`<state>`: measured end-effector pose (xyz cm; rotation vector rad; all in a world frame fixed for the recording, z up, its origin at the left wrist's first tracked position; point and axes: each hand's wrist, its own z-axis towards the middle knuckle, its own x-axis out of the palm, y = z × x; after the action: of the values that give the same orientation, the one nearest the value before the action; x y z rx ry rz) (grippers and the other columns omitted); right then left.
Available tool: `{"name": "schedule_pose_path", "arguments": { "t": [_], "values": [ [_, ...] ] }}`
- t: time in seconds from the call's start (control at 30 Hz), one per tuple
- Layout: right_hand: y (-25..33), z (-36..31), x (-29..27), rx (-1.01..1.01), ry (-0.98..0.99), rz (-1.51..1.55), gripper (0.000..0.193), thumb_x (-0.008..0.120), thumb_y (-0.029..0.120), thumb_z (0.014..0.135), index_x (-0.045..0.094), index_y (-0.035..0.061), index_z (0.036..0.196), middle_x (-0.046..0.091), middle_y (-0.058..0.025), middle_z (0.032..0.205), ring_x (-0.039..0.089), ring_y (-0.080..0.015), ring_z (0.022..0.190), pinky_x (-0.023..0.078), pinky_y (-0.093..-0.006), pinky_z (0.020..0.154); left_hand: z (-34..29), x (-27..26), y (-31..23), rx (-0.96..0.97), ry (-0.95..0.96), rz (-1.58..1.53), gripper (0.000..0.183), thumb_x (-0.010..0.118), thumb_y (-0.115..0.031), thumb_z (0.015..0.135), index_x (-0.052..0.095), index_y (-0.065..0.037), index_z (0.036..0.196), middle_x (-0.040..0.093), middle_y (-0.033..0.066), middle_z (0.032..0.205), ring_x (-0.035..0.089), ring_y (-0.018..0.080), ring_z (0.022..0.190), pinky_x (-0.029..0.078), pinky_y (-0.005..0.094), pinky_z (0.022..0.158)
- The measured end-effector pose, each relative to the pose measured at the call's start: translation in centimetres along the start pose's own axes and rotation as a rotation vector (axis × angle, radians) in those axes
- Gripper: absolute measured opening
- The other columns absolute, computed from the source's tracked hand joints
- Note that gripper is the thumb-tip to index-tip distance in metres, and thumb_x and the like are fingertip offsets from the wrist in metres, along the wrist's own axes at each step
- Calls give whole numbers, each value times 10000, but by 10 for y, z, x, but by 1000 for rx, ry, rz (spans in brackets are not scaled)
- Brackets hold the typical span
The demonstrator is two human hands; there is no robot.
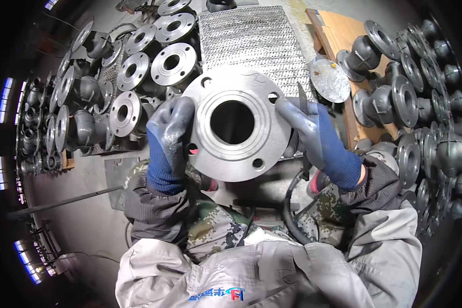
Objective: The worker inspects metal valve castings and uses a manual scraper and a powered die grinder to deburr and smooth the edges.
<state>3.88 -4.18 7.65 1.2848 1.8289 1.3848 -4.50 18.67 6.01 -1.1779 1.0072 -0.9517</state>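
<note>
At the near edge of the metal mat (pixel 251 38), you are gripping a flanged fitting (pixel 232 150)

Your left hand (pixel 169 126) is gripping its left rim, your right hand (pixel 313 128) its right; its bored face is pointing toward you. Left of the mat, grey castings (pixel 89 91) are standing; right of it, a pale disc (pixel 330 82) is resting.

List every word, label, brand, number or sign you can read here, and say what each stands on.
Grey jacket: blue characters beside a red-and-blue emblem; not copied out here.
Flanged part between left hand and right hand: no readable text.
Left-side castings and right-side castings: any markings are too small or blurred to read.
</note>
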Motion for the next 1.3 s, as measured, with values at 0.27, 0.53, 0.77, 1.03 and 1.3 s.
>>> {"name": "schedule_pose_path", "arguments": {
  "t": [0.27,0.53,0.77,1.03,1.3],
  "values": [
    [-23,16,-46,-48,-141,-118,309,534,286,936,627,-9,949,573,18,707,513,-51,609,432,-217,548,12,52,-24,-219,-150,-184,358,697,-211,825,613,66,1035,639,61,859,589,95,721,492,235,642],
    [3,-13,-29,-467,-369,-851,349,543,232,899,561,73,1209,638,-225,899,636,-371,803,507,-423,694,23,96,-31,-226,-13,-230,346,694,-229,847,610,50,1033,649,65,864,597,105,685,505,241,625],
    [-37,0,-64,-274,-389,-552,368,486,135,959,488,-40,1282,618,-125,1118,558,-161,1040,446,-281,889,42,60,-2,111,-60,-109,320,540,-260,941,606,-18,1139,654,126,951,647,165,829,525,261,726],
    [-52,1,-97,-361,-455,-301,423,477,254,978,515,-69,1249,596,-166,1187,538,-194,1107,390,-294,972,22,33,110,-553,-57,-508,482,487,-443,941,559,-35,1187,627,104,1099,616,196,943,488,335,849],
    [-58,14,-104,-274,-547,-32,300,497,177,943,605,-30,1131,650,-73,966,565,-123,852,447,-268,798,18,67,89,-563,-67,-514,534,474,-477,942,523,-43,1249,637,62,998,620,161,854,510,281,747]
  ]
}}
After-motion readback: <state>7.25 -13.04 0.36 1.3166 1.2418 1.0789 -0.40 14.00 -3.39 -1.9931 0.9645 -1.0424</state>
